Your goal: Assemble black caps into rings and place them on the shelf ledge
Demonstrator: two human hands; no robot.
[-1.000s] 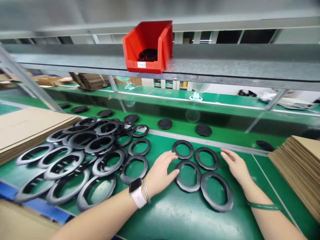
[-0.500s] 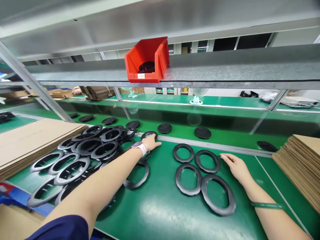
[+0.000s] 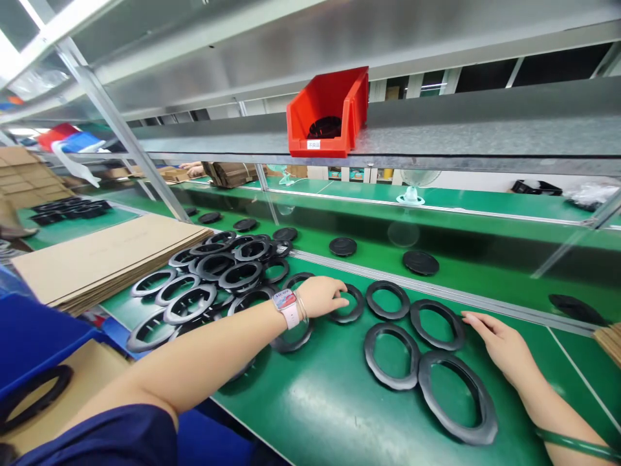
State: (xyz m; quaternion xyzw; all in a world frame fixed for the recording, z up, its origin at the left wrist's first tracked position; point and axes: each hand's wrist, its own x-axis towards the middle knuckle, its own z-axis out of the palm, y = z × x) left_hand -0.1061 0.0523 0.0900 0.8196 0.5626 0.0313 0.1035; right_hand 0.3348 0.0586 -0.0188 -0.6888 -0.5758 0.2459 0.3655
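My left hand [image 3: 323, 296], with a watch on its wrist, is closed on the left edge of a black ring [image 3: 358, 310] at the table's middle. Part of that ring is hidden behind the fingers. To its right, several similar rings lie flat in a group, among them an upper ring [image 3: 387, 301], a lower ring [image 3: 392, 356] and a large front ring [image 3: 458, 398]. My right hand [image 3: 504, 346] rests with fingers stretched out, its fingertips at the right edge of another ring [image 3: 438, 325]. A heap of black rings [image 3: 213, 266] lies left of my left hand.
Black discs [image 3: 421, 263] are spaced along the green belt [image 3: 466, 278] behind a metal rail. Cardboard sheets [image 3: 111, 252] are stacked at left. A red bin [image 3: 320, 139] stands on the shelf above. A blue bin [image 3: 43, 336] is at lower left.
My left hand has come back from the rail beside the heap and moved right, bringing a ring beside the group. My right hand stays by its ring. The view has turned left.
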